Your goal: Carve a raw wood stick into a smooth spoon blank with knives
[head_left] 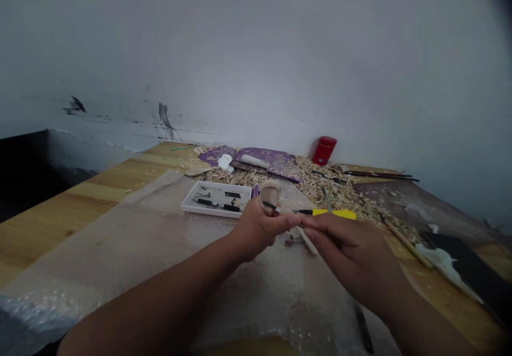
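Over the bench (100,196), left hand (258,231) is wrapped around a pale wooden piece (271,192), its rounded, hollow end showing above the fist. Dark blade (269,205) sits across the hollow. Right hand (356,249) is narrow, fingertips drawn together and meeting the left thumb; can't tell what it grips, fingers block it. Yellow-handled tool (336,213) shows just past the right index finger, dark end pointing left; can't tell if held or lying behind. Pale strip (308,241) and small bits below the hands, on a clear plastic sheet (160,228). Just left: white tray (212,211) with a black pen-like tool (204,202) and a small black rectangle (232,195). Further back: heaped wood shavings (320,185), purple sheet (280,159) carrying a white roll (255,161), red tin (324,151) by the wall (256,79). Far right: dark rods (380,175), wooden stick (408,245), black slab (468,270).
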### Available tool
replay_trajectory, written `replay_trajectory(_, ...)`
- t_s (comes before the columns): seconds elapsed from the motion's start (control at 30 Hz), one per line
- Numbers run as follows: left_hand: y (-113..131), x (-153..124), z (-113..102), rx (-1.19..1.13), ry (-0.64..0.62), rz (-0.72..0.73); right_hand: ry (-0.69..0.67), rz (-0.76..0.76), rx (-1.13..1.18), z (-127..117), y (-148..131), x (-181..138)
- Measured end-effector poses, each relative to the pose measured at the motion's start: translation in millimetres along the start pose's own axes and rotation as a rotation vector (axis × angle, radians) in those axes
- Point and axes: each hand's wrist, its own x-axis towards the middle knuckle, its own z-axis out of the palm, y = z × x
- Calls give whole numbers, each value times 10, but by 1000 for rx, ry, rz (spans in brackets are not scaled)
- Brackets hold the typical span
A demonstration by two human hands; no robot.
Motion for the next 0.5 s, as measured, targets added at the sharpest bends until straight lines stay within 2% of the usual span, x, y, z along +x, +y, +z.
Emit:
replay_trajectory(0.3, 8, 7, -5, -54, 30, -21, 88, -11, -26, 138, -5, -33)
replay_trajectory(0.5, 55, 14, 14, -157, 90, -45, 198, -12, -18, 383, -44, -70)
